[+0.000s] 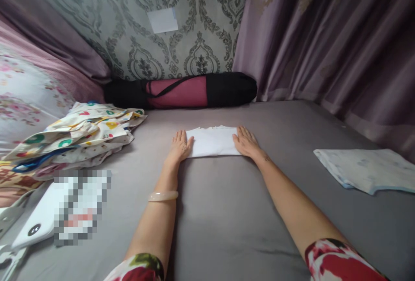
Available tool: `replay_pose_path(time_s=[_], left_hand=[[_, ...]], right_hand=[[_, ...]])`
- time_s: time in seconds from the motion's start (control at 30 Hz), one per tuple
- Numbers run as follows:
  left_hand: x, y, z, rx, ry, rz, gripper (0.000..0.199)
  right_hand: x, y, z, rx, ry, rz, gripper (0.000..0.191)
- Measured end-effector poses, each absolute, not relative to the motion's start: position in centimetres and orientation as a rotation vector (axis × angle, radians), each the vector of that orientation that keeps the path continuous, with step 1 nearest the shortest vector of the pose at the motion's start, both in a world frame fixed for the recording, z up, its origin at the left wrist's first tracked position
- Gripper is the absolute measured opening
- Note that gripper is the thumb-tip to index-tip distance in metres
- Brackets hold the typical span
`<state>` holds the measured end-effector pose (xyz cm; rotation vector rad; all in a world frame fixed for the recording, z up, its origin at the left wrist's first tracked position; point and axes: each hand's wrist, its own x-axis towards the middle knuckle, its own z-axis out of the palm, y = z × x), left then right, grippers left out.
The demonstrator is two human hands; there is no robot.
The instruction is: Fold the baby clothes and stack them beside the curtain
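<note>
A white folded cloth [214, 142] lies flat on the grey sheet in front of me, its far edge slightly ruffled. My left hand [181, 145] rests on its left end, fingers stretched forward and thumb angled inward. On the opposite end lies my right hand [246, 142], also flat with its fingers extended. Both palms face down, and neither hand grips the cloth. What kind of garment or cloth it is, I cannot tell.
A pile of patterned clothes [94, 129] sits at left, near a white device [45, 216] and a blurred-out item [82, 212]. Another folded cloth [366, 168] with blue edging lies at right. A black and maroon roll bag [181, 91] lies along the patterned wall.
</note>
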<state>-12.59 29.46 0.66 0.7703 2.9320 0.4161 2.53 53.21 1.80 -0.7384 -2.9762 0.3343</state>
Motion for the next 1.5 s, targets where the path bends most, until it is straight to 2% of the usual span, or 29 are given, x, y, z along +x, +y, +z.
replay_pose_path(time_s=[0.23,0.37,0.73,1.07,1.33,1.5], left_hand=[[-11.6,29.8,2.7,0.742,3.023,0.359,0.068],[-10.9,30.5,3.7,0.918,3.094,0.349,0.066],[-10.9,30.9,1.5,0.986,2.944,0.243,0.067],[-11.0,30.9,1.4,1.016,2.969,0.278,0.066],[-9.4,32.0,3.3,1.159,3.028,0.295,0.065],[-8.4,32.7,2.5,1.223,2.907,0.214,0.066]], right_hand=[[2.4,53.0,2.5,-0.681,-2.920,0.305,0.066],[2.1,52.5,2.8,-0.599,-2.859,0.237,0.066],[2.1,53.3,0.4,-0.538,-2.969,0.248,0.070],[2.1,53.3,0.5,-0.538,-2.966,0.248,0.069],[1.7,51.2,2.5,-0.451,-2.874,0.225,0.066],[1.6,50.0,2.0,-0.404,-2.950,0.252,0.065]])
